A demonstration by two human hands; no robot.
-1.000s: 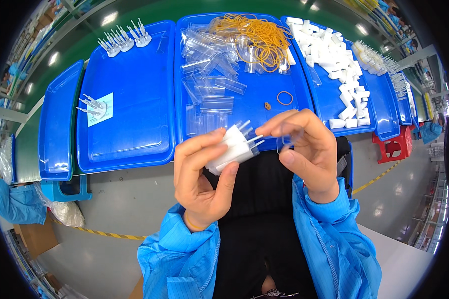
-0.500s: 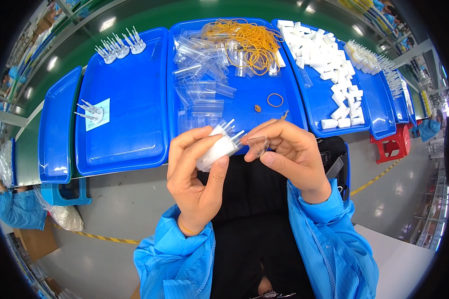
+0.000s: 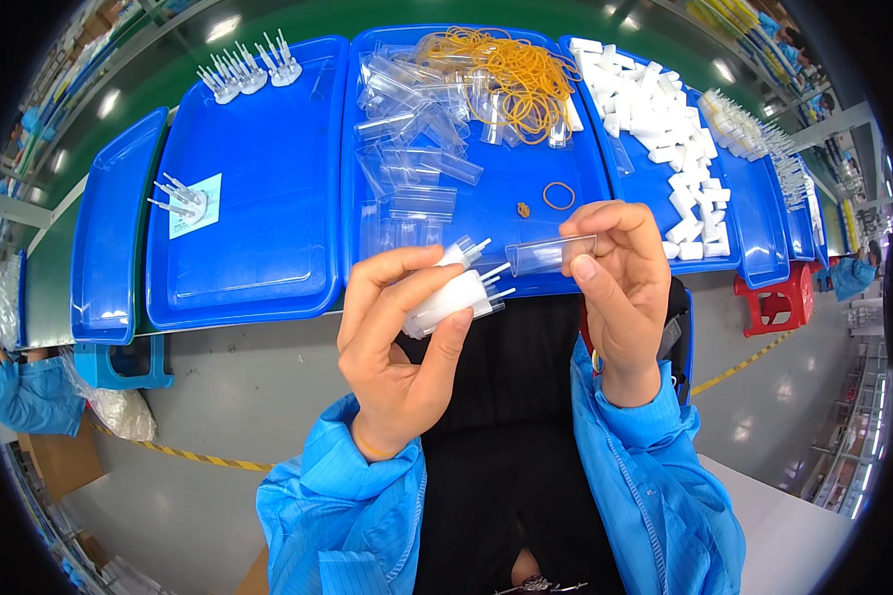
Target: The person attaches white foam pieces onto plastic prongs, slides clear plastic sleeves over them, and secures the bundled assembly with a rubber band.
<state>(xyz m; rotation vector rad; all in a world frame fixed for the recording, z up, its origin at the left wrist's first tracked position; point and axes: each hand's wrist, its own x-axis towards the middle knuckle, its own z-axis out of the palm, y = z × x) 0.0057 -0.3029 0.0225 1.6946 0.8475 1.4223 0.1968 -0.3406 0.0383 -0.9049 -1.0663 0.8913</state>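
My left hand (image 3: 397, 337) grips a small bundle of white plastic pieces with thin pins (image 3: 456, 293), pins pointing right. My right hand (image 3: 620, 288) pinches a clear plastic tube-like sleeve (image 3: 544, 254) between thumb and fingers, its open end facing the pins and a short gap from them. Both hands hover over the near edge of the middle blue tray (image 3: 486, 213). Blue sleeves cover both forearms.
Clear sleeves (image 3: 417, 149) and yellow rubber bands (image 3: 511, 64) lie in the middle tray, with one loose band (image 3: 559, 195). White foam blocks (image 3: 665, 129) fill the right tray. The left tray (image 3: 258, 198) holds pinned white pieces (image 3: 248, 67) and a paper slip (image 3: 193, 206). A red stool (image 3: 774, 297) stands right.
My hands have drawn apart: the right hand now holds the clear sleeve out in plain view to the right of the bundle, and the left hand has tilted the bundle lower.
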